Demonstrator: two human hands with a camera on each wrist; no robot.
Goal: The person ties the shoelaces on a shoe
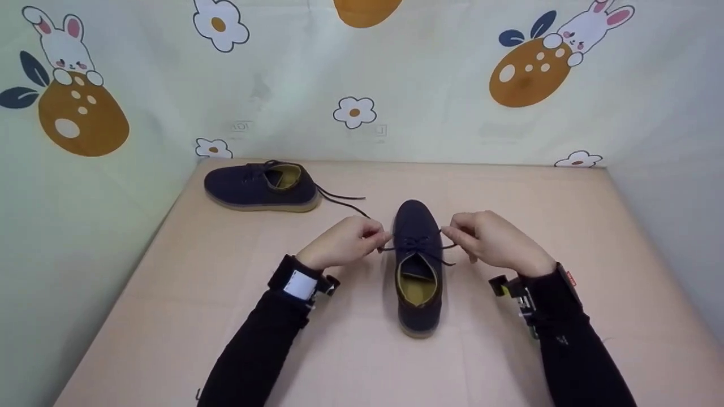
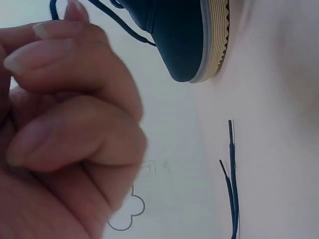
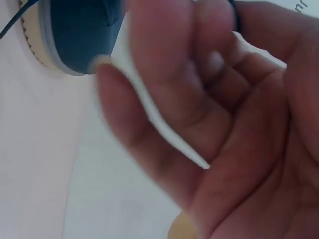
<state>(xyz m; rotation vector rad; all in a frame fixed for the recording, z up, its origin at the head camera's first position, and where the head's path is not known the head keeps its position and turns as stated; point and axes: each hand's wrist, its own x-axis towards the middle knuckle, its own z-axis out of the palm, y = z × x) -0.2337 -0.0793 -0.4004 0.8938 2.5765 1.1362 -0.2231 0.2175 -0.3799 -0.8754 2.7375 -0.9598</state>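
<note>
A dark navy lace-up shoe [image 1: 416, 217] with a tan sole stands on the table, toe pointing away from me. To its left, my left hand [image 1: 348, 242] pinches a shoelace [image 2: 119, 21] between thumb and fingertips, and the lace runs back to the shoe's front. On the other side, my right hand [image 1: 498, 242] pinches lace at its fingertips, with a bit of dark lace [image 3: 235, 15] showing between the fingers. The laces cross over the shoe's tongue. One loose lace end [image 1: 447, 263] lies out over the right side of the opening.
A matching navy shoe [image 1: 232, 183] rests at the back left of the table [image 1: 350, 350], toe to the left, its loose laces [image 1: 342, 198] trailing right toward my left hand. A patterned cloth [image 1: 294, 85] with rabbits and flowers stands behind the table.
</note>
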